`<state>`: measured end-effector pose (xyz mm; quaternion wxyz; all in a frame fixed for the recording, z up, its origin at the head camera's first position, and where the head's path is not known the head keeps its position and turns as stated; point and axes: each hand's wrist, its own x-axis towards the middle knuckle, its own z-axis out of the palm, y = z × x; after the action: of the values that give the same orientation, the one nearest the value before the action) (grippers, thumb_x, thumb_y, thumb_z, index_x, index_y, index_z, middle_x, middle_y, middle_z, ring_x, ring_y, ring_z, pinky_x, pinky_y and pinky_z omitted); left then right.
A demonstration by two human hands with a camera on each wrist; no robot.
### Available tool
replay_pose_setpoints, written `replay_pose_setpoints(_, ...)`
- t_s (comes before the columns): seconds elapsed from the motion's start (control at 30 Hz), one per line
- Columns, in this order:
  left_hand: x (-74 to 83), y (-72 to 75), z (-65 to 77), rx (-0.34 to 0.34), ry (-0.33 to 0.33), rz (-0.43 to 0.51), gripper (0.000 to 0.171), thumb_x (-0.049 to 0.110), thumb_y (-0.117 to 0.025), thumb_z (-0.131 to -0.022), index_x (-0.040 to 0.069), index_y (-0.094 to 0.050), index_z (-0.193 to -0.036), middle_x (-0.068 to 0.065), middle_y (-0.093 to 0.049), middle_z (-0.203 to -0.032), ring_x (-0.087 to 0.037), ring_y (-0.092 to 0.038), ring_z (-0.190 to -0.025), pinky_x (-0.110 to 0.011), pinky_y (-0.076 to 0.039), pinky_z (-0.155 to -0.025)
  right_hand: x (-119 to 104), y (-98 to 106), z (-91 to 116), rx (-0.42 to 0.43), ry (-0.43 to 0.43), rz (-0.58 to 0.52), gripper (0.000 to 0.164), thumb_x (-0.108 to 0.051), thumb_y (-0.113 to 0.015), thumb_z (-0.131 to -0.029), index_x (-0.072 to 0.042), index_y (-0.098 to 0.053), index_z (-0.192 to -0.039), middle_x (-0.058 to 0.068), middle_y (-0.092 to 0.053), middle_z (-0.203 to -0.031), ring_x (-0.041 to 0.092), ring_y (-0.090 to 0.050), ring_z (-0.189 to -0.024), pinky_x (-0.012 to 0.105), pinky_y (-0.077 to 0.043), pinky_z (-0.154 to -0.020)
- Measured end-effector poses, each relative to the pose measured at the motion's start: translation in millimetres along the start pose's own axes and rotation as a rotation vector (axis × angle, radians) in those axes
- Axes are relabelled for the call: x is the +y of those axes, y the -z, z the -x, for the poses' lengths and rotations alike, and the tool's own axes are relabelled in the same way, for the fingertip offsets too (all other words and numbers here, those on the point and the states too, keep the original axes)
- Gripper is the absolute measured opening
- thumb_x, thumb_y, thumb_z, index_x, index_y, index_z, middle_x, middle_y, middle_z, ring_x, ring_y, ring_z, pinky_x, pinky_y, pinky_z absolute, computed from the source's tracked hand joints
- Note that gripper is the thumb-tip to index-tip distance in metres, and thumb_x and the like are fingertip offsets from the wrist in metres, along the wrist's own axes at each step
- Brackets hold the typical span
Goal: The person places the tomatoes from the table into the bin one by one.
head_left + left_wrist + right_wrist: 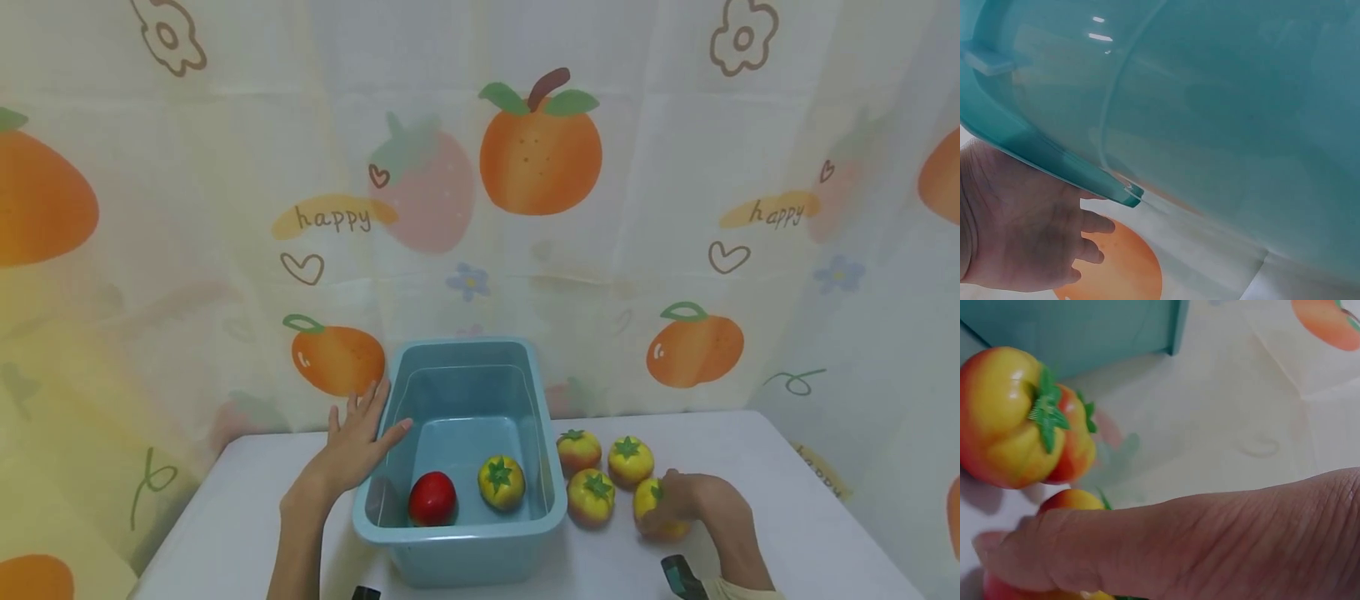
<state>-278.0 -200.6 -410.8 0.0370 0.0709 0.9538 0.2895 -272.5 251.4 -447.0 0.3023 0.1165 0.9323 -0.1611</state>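
Observation:
A light blue plastic bin [459,538] stands on the table, holding a red fruit [432,498] and a yellow tomato [502,482] with green leaves. My left hand [352,450] lies along the bin's left rim, fingers spread and thumb over the edge; in the left wrist view the hand [1029,219] is outside the wall. To the bin's right, my right hand [701,497] grips a yellow-red tomato [651,505]. In the right wrist view the thumb lies across this tomato [1035,594], hiding much of it. The other fingers are hidden there.
Three more yellow-red tomatoes, a back one [578,451], a right one [631,461] and a front one [591,498], sit between the bin and my right hand. The white table [247,508] meets a fruit-print curtain [600,275] behind.

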Motion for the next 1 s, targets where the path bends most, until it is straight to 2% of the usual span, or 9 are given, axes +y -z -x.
replay_pose_setpoints(0.07, -0.4, -0.2, -0.6, 0.003, -0.002, -0.001, 0.091, 0.059, -0.043, -0.103, 0.014, 0.001, -0.169, -0.021, 0.000, -0.177, -0.056, 0.007, -0.160, -0.072, 0.017, -0.125, 2.7, 3.0, 2.3, 0.002, 0.003, -0.020, 0.112, -0.050, -0.083, -0.082, 0.015, -0.029, -0.155, 0.040, -0.051, -0.141, 0.039, -0.057, -0.111, 0.064, -0.048, -0.108)
replay_pose_setpoints(0.2, -0.9, -0.2, -1.1, 0.001, 0.001, -0.002, 0.091, 0.060, -0.043, -0.103, 0.014, 0.001, -0.169, -0.021, 0.000, -0.177, -0.056, 0.007, -0.160, -0.072, 0.017, -0.125, 8.4, 10.0, 8.6, 0.012, 0.034, -0.029, 0.113, -0.043, -0.079, -0.088, 0.015, -0.014, -0.158, 0.038, -0.056, -0.131, 0.035, -0.063, -0.092, 0.051, -0.057, -0.086)
replay_pose_setpoints(0.33, -1.5, -0.2, -1.0, -0.005, 0.007, 0.001, 0.092, 0.061, -0.043, -0.103, 0.015, 0.001, -0.169, -0.021, 0.001, -0.177, -0.055, 0.007, -0.160, -0.072, 0.017, -0.125, 11.8, 14.9, 14.9, 0.030, 0.078, -0.036, 0.107, -0.033, -0.076, -0.089, 0.014, -0.010, -0.160, 0.026, -0.061, -0.117, 0.028, -0.060, -0.077, 0.037, -0.047, -0.070)
replay_pose_setpoints(0.5, -3.5, -0.6, -0.2, -0.013, 0.015, 0.013, 0.093, 0.062, -0.043, -0.103, 0.016, 0.002, -0.169, -0.021, 0.002, -0.177, -0.055, 0.008, -0.160, -0.071, 0.019, -0.125, 12.2, 19.7, 21.2, 0.027, 0.125, -0.034, 0.108, -0.032, -0.075, -0.090, 0.012, -0.007, -0.161, 0.014, -0.066, -0.102, 0.026, -0.061, -0.085, 0.049, -0.052, -0.079)
replay_pose_setpoints(0.63, -4.8, -1.2, 0.0, -0.013, 0.013, 0.024, 0.093, 0.061, -0.044, -0.102, 0.016, 0.002, -0.169, -0.020, 0.002, -0.177, -0.055, 0.008, -0.160, -0.071, 0.019, -0.124, 10.2, 23.1, 25.8, 0.058, 0.182, -0.022, 0.111, -0.038, -0.080, -0.088, 0.011, -0.012, -0.161, 0.031, -0.063, -0.128, 0.034, -0.063, -0.104, 0.066, -0.052, -0.095)
replay_pose_setpoints(0.73, -4.7, -1.0, 0.4, -0.009, 0.010, 0.029, 0.093, 0.061, -0.044, -0.102, 0.016, 0.001, -0.169, -0.021, 0.001, -0.177, -0.055, 0.007, -0.161, -0.072, 0.018, -0.124, 8.5, 26.3, 30.9, 0.115, 0.278, -0.031, 0.104, -0.039, -0.082, -0.086, 0.009, -0.023, -0.157, 0.031, -0.060, -0.135, 0.034, -0.059, -0.110, 0.062, -0.053, -0.097)
replay_pose_setpoints(0.87, -3.0, -0.5, 0.6, -0.004, 0.005, 0.034, 0.092, 0.061, -0.043, -0.102, 0.016, 0.001, -0.169, -0.021, 0.001, -0.177, -0.055, 0.007, -0.161, -0.072, 0.018, -0.124, 9.6, 30.7, 40.0, 0.192, 0.483, -0.097, 0.076, -0.032, -0.081, -0.086, 0.005, -0.039, -0.137, 0.009, -0.062, -0.107, 0.022, -0.057, -0.096, 0.038, -0.053, -0.082)
replay_pose_setpoints(0.93, -2.0, -0.4, 0.2, 0.000, 0.000, 0.037, 0.091, 0.059, -0.044, -0.103, 0.016, 0.001, -0.169, -0.021, 0.000, -0.177, -0.055, 0.006, -0.161, -0.072, 0.018, -0.124, 10.5, 31.6, 45.4, 0.217, 0.588, -0.146, 0.067, -0.029, -0.081, -0.086, 0.001, -0.040, -0.131, 0.004, -0.058, -0.100, 0.018, -0.055, -0.091, 0.029, -0.047, -0.075)
replay_pose_setpoints(1.0, -1.1, -0.4, -0.2, 0.003, -0.004, 0.041, 0.090, 0.056, -0.045, -0.103, 0.017, 0.001, -0.169, -0.021, 0.000, -0.177, -0.055, 0.007, -0.161, -0.072, 0.018, -0.124, 9.7, 32.1, 49.5, 0.233, 0.657, -0.181, 0.069, -0.035, -0.081, -0.089, -0.002, -0.040, -0.135, 0.003, -0.059, -0.105, 0.017, -0.055, -0.094, 0.026, -0.049, -0.077)
